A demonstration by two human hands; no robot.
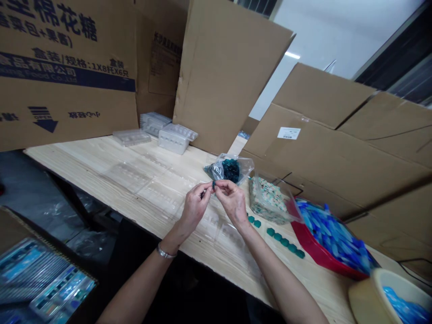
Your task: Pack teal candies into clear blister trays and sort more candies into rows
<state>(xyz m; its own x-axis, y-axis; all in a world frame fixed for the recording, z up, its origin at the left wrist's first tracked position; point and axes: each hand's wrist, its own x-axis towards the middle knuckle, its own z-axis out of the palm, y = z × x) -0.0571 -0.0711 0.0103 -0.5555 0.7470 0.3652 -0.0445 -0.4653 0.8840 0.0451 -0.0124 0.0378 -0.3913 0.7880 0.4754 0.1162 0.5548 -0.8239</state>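
My left hand (195, 209) and right hand (232, 202) are both closed in a fingertip pinch on one small teal piece (213, 184), held above the pale wood table (84, 166), just before an open clear bag (229, 170) of dark teal pieces. On my right, a row of teal blocks (285, 240) lies between the hands and a red tray (317, 254) of blue pieces, leaving little room; on my left, open wood under a flat clear plastic tray (130, 177) runs to the table's near edge, which my forearms cross.
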